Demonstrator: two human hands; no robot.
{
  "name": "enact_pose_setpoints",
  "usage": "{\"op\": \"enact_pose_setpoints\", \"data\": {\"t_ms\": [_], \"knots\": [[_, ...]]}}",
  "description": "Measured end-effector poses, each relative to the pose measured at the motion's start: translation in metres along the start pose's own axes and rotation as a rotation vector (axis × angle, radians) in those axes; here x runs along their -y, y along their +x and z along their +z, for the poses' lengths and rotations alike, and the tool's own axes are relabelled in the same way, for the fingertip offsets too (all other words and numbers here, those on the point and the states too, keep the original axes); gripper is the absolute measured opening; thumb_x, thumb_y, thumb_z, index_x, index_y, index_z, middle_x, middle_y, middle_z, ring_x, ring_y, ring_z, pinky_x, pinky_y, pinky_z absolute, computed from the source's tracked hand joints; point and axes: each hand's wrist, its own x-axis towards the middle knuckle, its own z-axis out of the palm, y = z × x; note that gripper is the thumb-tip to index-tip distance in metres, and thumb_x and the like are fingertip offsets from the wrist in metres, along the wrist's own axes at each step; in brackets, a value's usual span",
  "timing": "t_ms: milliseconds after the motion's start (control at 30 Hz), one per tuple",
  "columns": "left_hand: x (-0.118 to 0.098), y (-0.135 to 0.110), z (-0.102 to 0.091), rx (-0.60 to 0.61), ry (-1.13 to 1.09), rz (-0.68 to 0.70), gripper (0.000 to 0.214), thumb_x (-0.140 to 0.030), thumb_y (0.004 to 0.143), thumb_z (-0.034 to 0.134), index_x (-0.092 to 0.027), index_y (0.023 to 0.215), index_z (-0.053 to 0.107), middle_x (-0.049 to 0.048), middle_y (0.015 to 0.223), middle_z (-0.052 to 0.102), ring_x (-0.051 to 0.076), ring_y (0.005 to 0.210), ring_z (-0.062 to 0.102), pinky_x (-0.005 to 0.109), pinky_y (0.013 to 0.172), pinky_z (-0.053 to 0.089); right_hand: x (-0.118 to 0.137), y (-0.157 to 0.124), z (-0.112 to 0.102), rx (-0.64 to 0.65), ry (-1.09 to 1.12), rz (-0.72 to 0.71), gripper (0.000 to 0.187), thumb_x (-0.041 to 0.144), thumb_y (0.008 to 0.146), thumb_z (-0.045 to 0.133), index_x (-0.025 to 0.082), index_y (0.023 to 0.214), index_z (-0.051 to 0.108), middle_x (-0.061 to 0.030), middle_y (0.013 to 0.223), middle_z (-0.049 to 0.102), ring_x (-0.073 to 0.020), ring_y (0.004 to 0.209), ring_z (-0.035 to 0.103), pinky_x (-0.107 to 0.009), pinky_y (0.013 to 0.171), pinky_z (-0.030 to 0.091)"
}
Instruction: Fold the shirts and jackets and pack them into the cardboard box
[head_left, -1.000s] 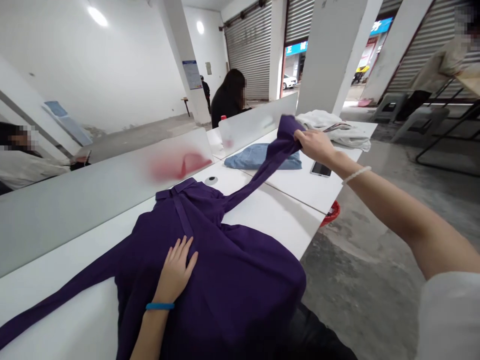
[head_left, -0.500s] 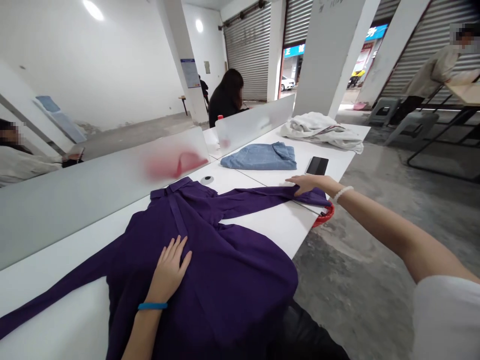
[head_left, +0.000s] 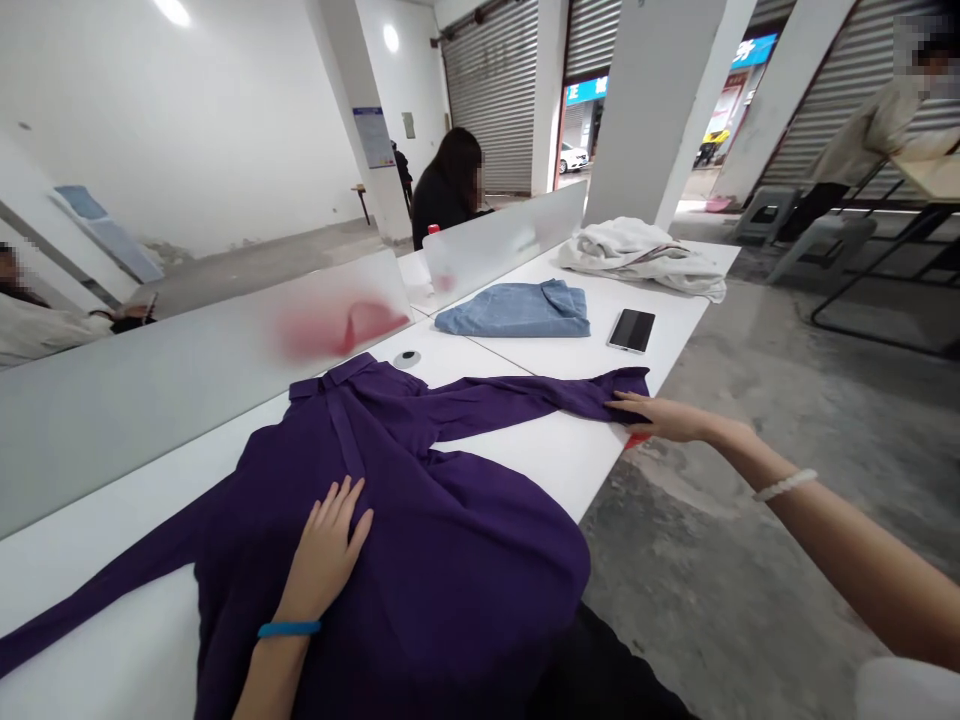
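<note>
A dark purple long-sleeved shirt [head_left: 465, 540] lies spread on the white table [head_left: 525, 462], its collar toward the divider and its lower part hanging over the near edge. My left hand [head_left: 322, 550], wearing a blue wristband, rests flat on the shirt's body with fingers spread. One sleeve [head_left: 517, 395] stretches right to the table's edge. There my right hand [head_left: 667, 415] touches the cuff end with fingers stretched out; its thumb is not clearly visible. The other sleeve [head_left: 120, 565] runs off to the left.
A folded blue garment [head_left: 517, 310], a phone [head_left: 631, 330] and a crumpled white garment [head_left: 637, 260] lie farther along the table. A frosted divider [head_left: 187, 390] runs along the far side. Something red [head_left: 636, 439] shows below the right edge. People sit or stand beyond.
My right hand has moved right and nearer along the sleeve to its cuff end, uncovering the phone. The cuff now lies flatter. My left hand keeps its place on the shirt.
</note>
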Motion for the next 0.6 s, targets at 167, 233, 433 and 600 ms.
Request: {"op": "enact_pose_setpoints", "data": {"t_ms": [167,233,433,600], "knots": [[-0.003,-0.005,0.001,0.006,0.02,-0.022,0.057,-0.043,0.094,0.027,-0.011,0.139,0.041,0.0144,0.143,0.043,0.029,0.136,0.033,0.051,0.108,0.033,0.005,0.014,-0.047,-0.077,-0.148,-0.03,0.042,0.011,0.083,0.042,0.017,0.121,0.06,-0.012,0.116,0.065,-0.0247,0.102,0.062,-0.032,0.086,0.046],[-0.004,-0.009,0.001,0.004,0.023,-0.028,0.056,-0.043,0.094,0.026,-0.012,0.139,0.04,0.0135,0.143,0.043,0.028,0.136,0.033,0.05,0.108,0.032,0.005,0.028,-0.086,-0.154,-0.202,0.03,0.039,0.009,0.083,0.042,0.016,0.116,0.063,-0.011,0.107,0.068,-0.0217,0.092,0.063,-0.028,0.079,0.045],[-0.008,-0.014,-0.003,0.009,0.042,-0.049,0.054,-0.042,0.094,0.028,-0.014,0.138,0.043,0.0131,0.142,0.045,0.026,0.136,0.034,0.048,0.109,0.032,0.002,0.067,-0.213,-0.506,-0.264,0.26,0.041,0.005,0.089,0.029,-0.005,0.12,0.053,-0.0263,0.115,0.058,-0.0237,0.106,0.055,-0.032,0.08,0.033],[-0.014,-0.013,-0.007,0.028,0.036,-0.071,0.055,-0.043,0.094,0.028,-0.014,0.139,0.041,0.0129,0.142,0.044,0.026,0.136,0.033,0.048,0.109,0.033,0.044,0.083,-0.221,-0.623,-0.324,0.202,0.043,-0.003,0.088,0.017,-0.024,0.122,0.032,-0.0486,0.123,0.036,-0.0372,0.121,0.04,-0.048,0.088,0.03]]}}
